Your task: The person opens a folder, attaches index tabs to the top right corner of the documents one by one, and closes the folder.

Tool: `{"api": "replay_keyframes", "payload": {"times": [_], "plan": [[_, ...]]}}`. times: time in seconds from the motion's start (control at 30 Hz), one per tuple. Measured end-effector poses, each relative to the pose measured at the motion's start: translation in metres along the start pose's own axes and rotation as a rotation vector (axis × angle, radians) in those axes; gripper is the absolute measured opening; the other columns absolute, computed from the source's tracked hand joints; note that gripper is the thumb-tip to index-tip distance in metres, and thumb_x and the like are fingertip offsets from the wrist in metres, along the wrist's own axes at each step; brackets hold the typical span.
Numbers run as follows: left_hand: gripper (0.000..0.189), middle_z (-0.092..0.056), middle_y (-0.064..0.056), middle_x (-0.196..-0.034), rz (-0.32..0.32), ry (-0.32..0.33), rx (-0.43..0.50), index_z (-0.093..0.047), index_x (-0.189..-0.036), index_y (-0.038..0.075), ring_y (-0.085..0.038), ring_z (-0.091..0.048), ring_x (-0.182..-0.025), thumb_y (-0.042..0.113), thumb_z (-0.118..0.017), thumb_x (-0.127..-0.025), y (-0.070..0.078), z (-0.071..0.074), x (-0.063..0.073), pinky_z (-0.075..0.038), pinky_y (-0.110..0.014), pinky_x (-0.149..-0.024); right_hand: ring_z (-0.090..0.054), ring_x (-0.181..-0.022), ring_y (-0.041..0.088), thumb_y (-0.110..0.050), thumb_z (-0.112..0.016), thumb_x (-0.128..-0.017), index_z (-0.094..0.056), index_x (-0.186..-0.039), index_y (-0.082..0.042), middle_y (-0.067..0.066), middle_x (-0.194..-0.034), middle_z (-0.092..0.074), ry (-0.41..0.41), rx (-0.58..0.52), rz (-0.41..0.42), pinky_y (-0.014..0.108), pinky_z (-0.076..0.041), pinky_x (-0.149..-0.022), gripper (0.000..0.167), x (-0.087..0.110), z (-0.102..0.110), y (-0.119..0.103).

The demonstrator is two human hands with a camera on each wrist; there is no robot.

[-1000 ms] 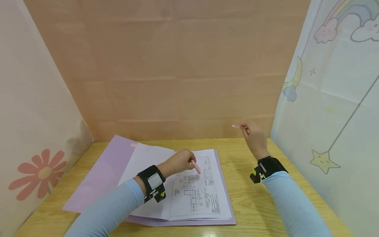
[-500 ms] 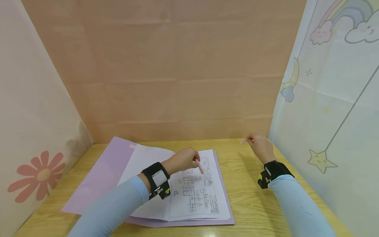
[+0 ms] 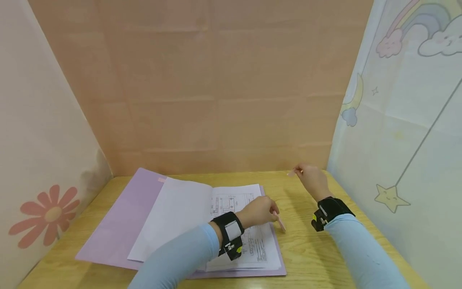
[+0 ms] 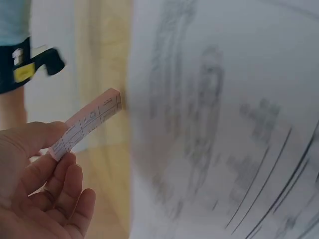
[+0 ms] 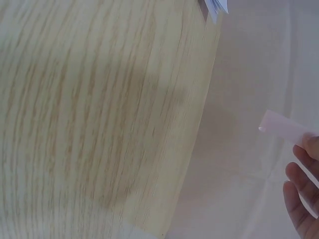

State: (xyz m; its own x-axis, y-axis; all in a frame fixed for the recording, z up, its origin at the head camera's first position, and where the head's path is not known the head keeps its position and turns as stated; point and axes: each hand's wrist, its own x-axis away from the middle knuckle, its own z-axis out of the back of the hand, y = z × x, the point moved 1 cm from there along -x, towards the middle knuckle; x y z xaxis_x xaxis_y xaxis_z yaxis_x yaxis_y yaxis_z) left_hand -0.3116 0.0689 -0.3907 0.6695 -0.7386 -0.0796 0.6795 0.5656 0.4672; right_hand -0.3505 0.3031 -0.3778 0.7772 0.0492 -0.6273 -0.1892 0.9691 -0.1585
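Note:
My left hand is over the right edge of the open document, pinching a small pad of pink sticky tabs between thumb and index finger. The pad's printed underside faces the left wrist camera, and its other fingers are loosely bent. Farther right, my right hand is raised above the back of the table and pinches a single pink sticky tab by one end. The document's right page carries technical drawings, partly covered by my left forearm. Its left page is blank.
A purple folder cover lies open under the pages. One pink tab sticks out at the left page's top corner. The wooden table meets a tan backdrop and a printed side sheet.
My left hand has moved right and nearer with the pad, from over the drawings to the page's right edge. My right hand has lowered slightly, still pinching its tab.

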Motion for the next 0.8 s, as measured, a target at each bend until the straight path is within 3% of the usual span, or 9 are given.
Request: {"api": "replay_keyframes", "payload": {"times": [0.2,0.47,0.57,0.67,0.8], "plan": [[0.012,-0.058,0.012,-0.074,0.029,-0.044,-0.091,-0.074,-0.094,0.017,-0.002,-0.050,-0.066,0.024,-0.076,-0.084,0.004,-0.028,-0.003,-0.041,-0.016,-0.060,-0.055,-0.052,0.019,-0.015,-0.067,-0.090,-0.071,-0.097,-0.003,0.017,-0.090,-0.071,-0.013,-0.015,-0.032,0.028,-0.035,-0.041,0.013,0.000,-0.005,-0.001],[0.025,-0.068,0.008,-0.094,0.012,-0.073,-0.155,-0.070,-0.108,0.017,0.000,-0.059,-0.081,0.024,-0.076,-0.084,0.001,-0.031,-0.002,-0.047,-0.017,-0.071,-0.055,-0.051,0.018,-0.014,-0.069,-0.089,-0.071,-0.096,-0.003,0.017,-0.089,-0.071,0.004,-0.008,-0.008,0.028,-0.035,-0.042,0.013,0.002,-0.010,-0.002],[0.025,-0.069,0.006,-0.101,-0.004,-0.059,-0.202,-0.070,-0.110,0.017,-0.003,-0.062,-0.089,0.025,-0.073,-0.086,-0.007,-0.017,0.000,-0.049,-0.019,-0.075,-0.059,-0.054,0.021,-0.014,-0.068,-0.090,-0.071,-0.096,-0.003,0.017,-0.089,-0.071,0.003,-0.006,-0.014,0.030,-0.037,-0.043,0.013,0.002,-0.011,-0.002],[0.019,-0.069,0.003,-0.099,0.007,-0.042,-0.234,-0.070,-0.106,0.015,-0.007,-0.063,-0.087,0.023,-0.070,-0.088,-0.018,0.009,0.000,-0.049,-0.022,-0.073,-0.064,-0.062,0.026,-0.014,-0.068,-0.090,-0.072,-0.096,-0.003,0.016,-0.089,-0.072,0.003,-0.013,-0.017,0.033,-0.043,-0.046,0.013,0.002,-0.012,-0.002],[0.008,-0.066,0.003,-0.090,0.098,-0.027,-0.233,-0.069,-0.095,0.014,-0.010,-0.058,-0.077,0.021,-0.067,-0.091,-0.040,0.050,0.004,-0.047,-0.025,-0.068,-0.066,-0.067,0.027,-0.014,-0.068,-0.090,-0.072,-0.096,-0.003,0.016,-0.089,-0.071,0.005,-0.027,-0.019,0.035,-0.047,-0.050,0.013,0.002,-0.012,-0.003]]}}
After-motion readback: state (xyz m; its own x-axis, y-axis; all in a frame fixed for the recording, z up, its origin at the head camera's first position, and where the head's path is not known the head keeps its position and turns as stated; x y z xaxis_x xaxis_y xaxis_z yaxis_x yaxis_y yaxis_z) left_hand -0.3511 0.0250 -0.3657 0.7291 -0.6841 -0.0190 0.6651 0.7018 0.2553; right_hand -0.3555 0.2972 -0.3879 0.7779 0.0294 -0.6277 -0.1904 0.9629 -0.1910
